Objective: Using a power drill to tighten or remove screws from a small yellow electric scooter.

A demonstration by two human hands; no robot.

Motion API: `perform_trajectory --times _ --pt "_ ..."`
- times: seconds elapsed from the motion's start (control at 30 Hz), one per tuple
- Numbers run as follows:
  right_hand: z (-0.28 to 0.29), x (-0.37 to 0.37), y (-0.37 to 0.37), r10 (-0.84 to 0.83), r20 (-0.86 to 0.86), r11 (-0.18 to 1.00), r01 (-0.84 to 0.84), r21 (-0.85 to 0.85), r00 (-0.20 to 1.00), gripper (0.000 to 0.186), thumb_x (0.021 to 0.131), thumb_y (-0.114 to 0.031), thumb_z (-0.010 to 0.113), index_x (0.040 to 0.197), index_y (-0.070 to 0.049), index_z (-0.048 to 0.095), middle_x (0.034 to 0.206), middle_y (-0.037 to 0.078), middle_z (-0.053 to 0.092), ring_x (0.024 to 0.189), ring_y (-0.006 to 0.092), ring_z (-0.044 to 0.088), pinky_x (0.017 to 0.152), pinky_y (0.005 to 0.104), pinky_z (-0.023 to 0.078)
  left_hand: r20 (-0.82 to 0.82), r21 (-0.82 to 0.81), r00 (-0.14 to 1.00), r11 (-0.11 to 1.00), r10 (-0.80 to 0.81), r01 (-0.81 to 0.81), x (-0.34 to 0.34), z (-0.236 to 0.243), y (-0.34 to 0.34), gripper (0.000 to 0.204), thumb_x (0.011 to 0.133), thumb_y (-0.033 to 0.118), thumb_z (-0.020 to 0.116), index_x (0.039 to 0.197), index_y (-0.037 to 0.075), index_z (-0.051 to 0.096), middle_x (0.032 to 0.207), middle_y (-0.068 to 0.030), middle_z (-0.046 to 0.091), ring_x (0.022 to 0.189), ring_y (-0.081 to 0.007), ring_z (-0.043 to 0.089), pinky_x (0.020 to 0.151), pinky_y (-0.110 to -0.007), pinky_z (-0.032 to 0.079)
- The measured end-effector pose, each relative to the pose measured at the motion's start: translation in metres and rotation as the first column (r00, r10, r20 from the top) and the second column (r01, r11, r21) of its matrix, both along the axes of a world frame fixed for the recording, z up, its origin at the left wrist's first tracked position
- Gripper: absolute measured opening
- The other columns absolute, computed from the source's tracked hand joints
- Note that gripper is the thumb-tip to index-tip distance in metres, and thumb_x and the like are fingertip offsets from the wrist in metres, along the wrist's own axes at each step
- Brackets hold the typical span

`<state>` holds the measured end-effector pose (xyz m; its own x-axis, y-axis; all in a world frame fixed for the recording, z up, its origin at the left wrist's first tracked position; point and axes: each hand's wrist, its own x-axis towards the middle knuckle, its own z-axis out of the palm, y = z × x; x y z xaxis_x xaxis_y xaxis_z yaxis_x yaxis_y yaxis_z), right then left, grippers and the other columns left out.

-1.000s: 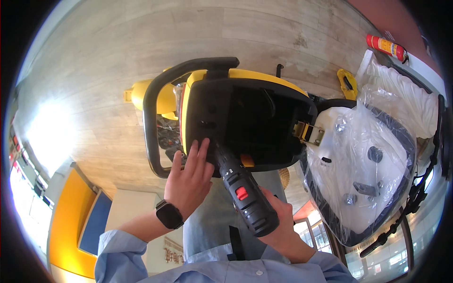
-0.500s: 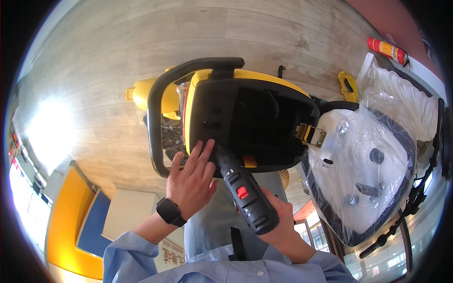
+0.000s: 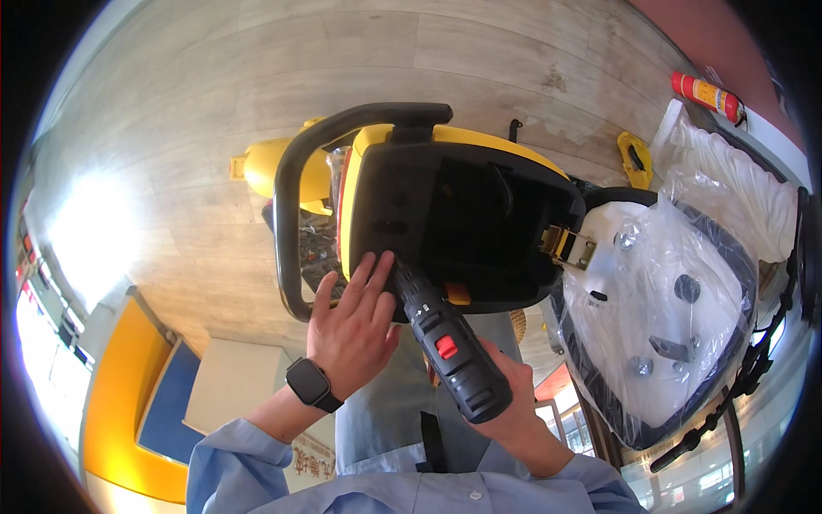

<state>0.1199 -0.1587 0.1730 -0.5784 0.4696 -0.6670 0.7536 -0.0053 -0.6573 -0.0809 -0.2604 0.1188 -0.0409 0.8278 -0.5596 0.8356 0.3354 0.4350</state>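
The black drill (image 3: 454,355) is lying slantwise across the near edge of the black compartment (image 3: 385,188), and its nose is pointing toward the near left corner. The tip is blending into the dark surface, so what it is touching there, I cannot tell.

In my judgement, the tip could be slipping sideways if the drill is leaning too much or is twisting suddenly, since only one hand seems to be gripping it. Then it could be scratching the surface, or striking the left hand (image 3: 351,334), whose fingers (image 3: 358,280) are resting just beside the nose.

This hand is reaching from the lower left with its back facing up. Its fingers are holding nothing; they are stretching forward, slightly spread, onto the compartment near its left edge. The right hand (image 3: 516,398) is holding the drill from the right side; most of its fingers are hiding behind the tool, seemingly wrapping the handle.

Farther out, a black bar (image 3: 287,197) is curving around the left edge, and a metal hinge (image 3: 568,247) is standing between the right edge and the plastic-wrapped lid (image 3: 659,300).
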Motion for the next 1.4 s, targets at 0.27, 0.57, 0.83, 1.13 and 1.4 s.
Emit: perform_trajectory --times 0.27,0.57,0.83,1.13,1.4 --pt "0.011 -0.016 0.017 -0.020 0.143 0.997 0.030 -0.071 0.990 0.047 0.075 -0.011 0.080 0.119 -0.004 0.065 0.086 0.015 0.073 0.076 0.0329 0.073 0.065 0.0376 0.057 0.060 0.006 0.996 0.997 0.070 -0.071 0.000 -0.001 0.000 0.028 0.076 0.023 0.075 0.090 0.007 0.056 0.157 -0.0123 0.047 0.147 -0.0232 0.041 0.118 -0.048 0.025" --pt "0.030 -0.057 0.033 0.339 0.318 0.930 -0.366 0.026 0.885 0.052 0.075 -0.021 0.082 0.121 -0.005 0.063 0.086 0.014 0.072 0.074 0.0333 0.072 0.063 0.0392 0.056 -0.005 0.100 0.977 0.972 0.212 -0.211 0.023 -0.007 -0.016 0.032 0.085 0.021 0.065 0.112 0.005 0.066 0.150 -0.0109 0.054 0.143 -0.0208 0.046 0.116 -0.044 0.032" --pt "0.042 -0.077 0.042 0.395 0.356 0.903 -0.430 0.021 0.847 0.053 0.073 -0.018 0.082 0.120 -0.005 0.064 0.088 0.015 0.071 0.072 0.0344 0.071 0.064 0.0399 0.056 0.042 0.055 0.962 0.961 0.269 -0.271 0.026 -0.008 -0.023 0.025 0.087 0.023 0.064 0.107 0.008 0.064 0.157 -0.0084 0.047 0.146 -0.0215 0.041 0.114 -0.041 0.032" --pt "0.038 -0.075 0.047 0.354 0.330 0.925 -0.380 0.015 0.875 0.050 0.072 -0.011 0.081 0.119 -0.002 0.066 0.085 0.018 0.071 0.073 0.0346 0.071 0.066 0.0364 0.056 0.094 0.065 0.958 0.959 0.270 -0.277 0.023 -0.011 -0.024 0.020 0.085 0.023 0.066 0.101 0.011 0.062 0.158 -0.0075 0.045 0.144 -0.0219 0.042 0.112 -0.040 0.032" --pt "0.036 -0.077 0.058 0.271 0.316 0.961 -0.273 -0.041 0.909 0.047 0.073 -0.004 0.079 0.119 -0.002 0.066 0.081 0.015 0.070 0.069 0.0227 0.070 0.069 0.0304 0.053 0.112 0.101 0.942 0.939 0.316 -0.327 0.025 -0.014 -0.023 0.017 0.083 0.020 0.071 0.095 0.012 0.061 0.156 -0.0065 0.048 0.143 -0.0222 0.044 0.112 -0.041 0.031"
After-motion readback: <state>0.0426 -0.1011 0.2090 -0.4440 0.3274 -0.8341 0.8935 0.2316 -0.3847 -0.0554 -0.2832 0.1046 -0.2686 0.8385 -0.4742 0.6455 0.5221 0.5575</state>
